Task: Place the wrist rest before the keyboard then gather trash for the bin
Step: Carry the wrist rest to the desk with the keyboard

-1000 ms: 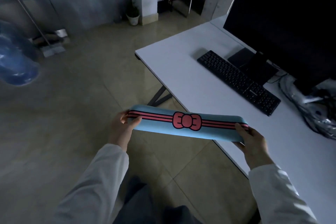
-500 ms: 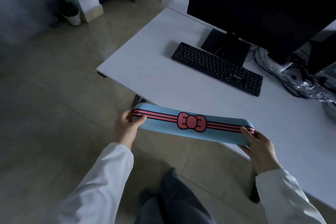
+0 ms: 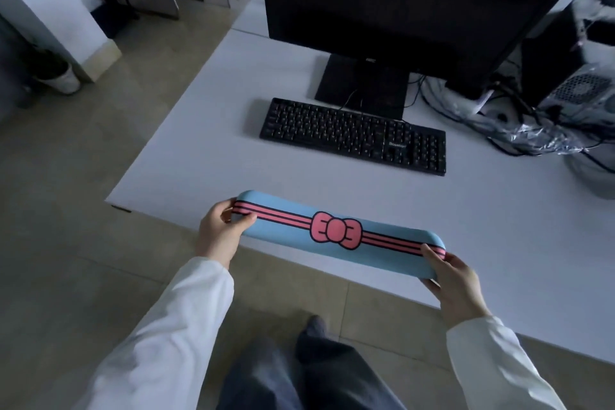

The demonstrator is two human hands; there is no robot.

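Note:
A long light-blue wrist rest (image 3: 289, 235) with pink stripes and a pink bow is held in the air over the near edge of the white desk (image 3: 199, 156). My left hand (image 3: 221, 231) grips its left end and my right hand (image 3: 457, 281) grips its right end. A black keyboard (image 3: 352, 135) lies on the desk beyond it, in front of the monitor stand, with a bare strip of desk between the two. Crumpled clear plastic wrap (image 3: 539, 136) lies among cables at the right of the desk.
A large black monitor (image 3: 399, 0) stands behind the keyboard. A computer case (image 3: 579, 93) and tangled cables sit at the right. A white pillar (image 3: 50, 3) and a small white pot (image 3: 63, 78) stand on the tiled floor at the left.
The view has swung to face the desk and come closer. The wrist rest, in both hands, has moved from beside the desk corner to over its near edge, roughly parallel with the keyboard.

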